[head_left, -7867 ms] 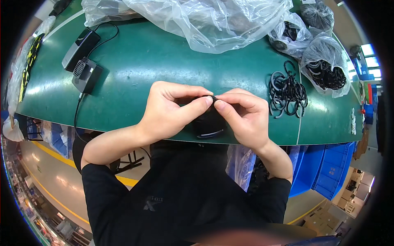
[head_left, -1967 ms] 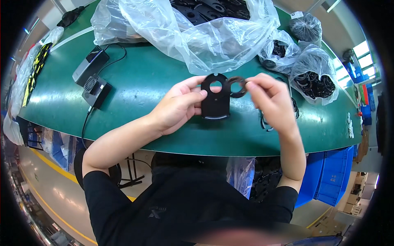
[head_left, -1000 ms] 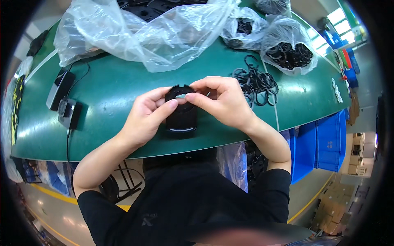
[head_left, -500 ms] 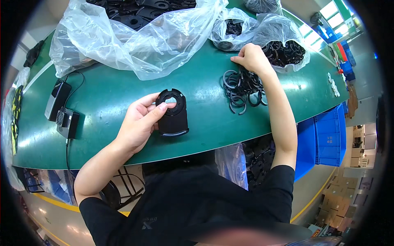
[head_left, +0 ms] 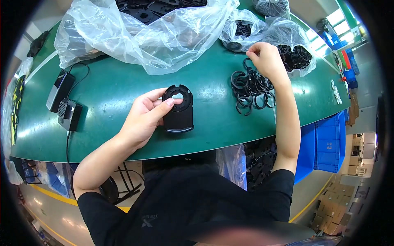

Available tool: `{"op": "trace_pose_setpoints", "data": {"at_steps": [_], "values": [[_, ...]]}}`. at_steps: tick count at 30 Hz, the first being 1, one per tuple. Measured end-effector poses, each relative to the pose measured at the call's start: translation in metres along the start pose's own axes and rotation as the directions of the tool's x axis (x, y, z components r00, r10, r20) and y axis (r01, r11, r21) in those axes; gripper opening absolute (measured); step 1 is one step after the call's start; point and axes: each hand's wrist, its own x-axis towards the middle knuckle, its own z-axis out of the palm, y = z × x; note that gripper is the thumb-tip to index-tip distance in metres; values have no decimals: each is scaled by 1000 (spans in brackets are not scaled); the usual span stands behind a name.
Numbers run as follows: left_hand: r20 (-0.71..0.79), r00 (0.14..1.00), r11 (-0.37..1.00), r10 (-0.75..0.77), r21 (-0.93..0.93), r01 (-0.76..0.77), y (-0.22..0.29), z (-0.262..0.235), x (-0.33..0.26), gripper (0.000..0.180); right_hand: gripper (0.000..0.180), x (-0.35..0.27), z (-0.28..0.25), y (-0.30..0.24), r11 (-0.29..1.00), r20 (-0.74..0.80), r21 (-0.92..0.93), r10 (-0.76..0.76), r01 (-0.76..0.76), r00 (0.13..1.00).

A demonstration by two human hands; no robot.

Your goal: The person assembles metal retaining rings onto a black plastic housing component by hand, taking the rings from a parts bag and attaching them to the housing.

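Note:
My left hand (head_left: 150,112) is closed on a flat black plastic part (head_left: 178,119), rounded at the top with a round opening. The thumb lies over the rim of that opening, and a fingertip shows through it. The part is held above the green table. Farther right, my right hand (head_left: 266,59) is closed in a pinch over a pile of black C-shaped rings (head_left: 244,86). One C-shaped ring (head_left: 246,64) stands up just below its fingertips; whether the fingers grip it is not clear. The hand and forearm hide some of the pile.
Clear plastic bags (head_left: 164,49) lie along the far side of the green table (head_left: 123,86), the largest with black parts inside. An open bag of black rings (head_left: 295,57) sits beyond my right hand. A black device (head_left: 67,102) with cables is at left, blue crates (head_left: 328,143) at right.
The view has shifted slightly. My right hand stays over the rings, its fingers closed, and one ring now stands up below the fingertips. My left hand still holds the black part.

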Motion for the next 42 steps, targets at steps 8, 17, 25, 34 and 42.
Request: {"op": "trace_pose_setpoints", "data": {"at_steps": [8,17,25,34,42], "values": [[33,999,1000,8,24,-9,3,2,-2,32,24,14,13,15,937,299,-254,310,-238,902],[28,999,999,19,39,-20,1,1,-3,34,16,8,20,10,938,166,-292,242,-187,956],[-5,999,999,34,-31,-35,4,5,-6,32,22,-16,-10,-46,720,344,642,36,-263,938],[-35,997,996,68,-48,-70,8,4,-2,33,19,-68,32,-95,363,601,736,37,-571,798],[-15,998,997,54,-49,-55,4,3,-5,34,19,-93,23,-94,594,587,616,92,-518,804]]}}
